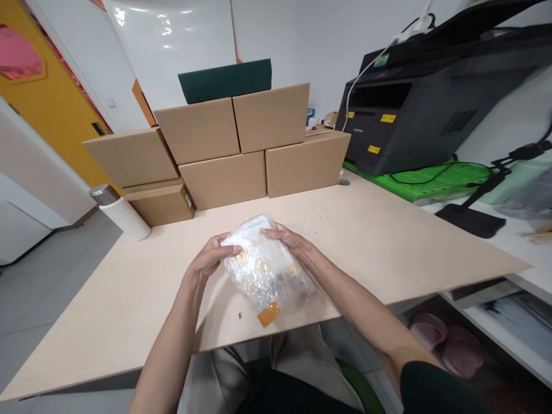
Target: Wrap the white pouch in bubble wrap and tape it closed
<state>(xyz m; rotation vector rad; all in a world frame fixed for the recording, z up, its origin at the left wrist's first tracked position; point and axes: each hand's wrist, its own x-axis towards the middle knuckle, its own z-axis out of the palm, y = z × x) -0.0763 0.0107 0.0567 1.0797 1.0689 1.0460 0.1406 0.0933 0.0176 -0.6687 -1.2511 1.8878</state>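
Note:
Between my hands is a clear plastic bag, crinkled and shiny, with pale contents that I cannot make out. My left hand grips its left edge, thumb on top. On the upper right edge, my right hand is closed in the same way, its thumb lying over the plastic. An orange-brown label or piece of tape sits at the bag's lower end, close to the table's front edge. The fingers beneath the bag are mostly hidden.
Stacked cardboard boxes line the back of the wooden table, a dark green box on top. A white bottle stands at the left. At right are a black printer and a dark stand.

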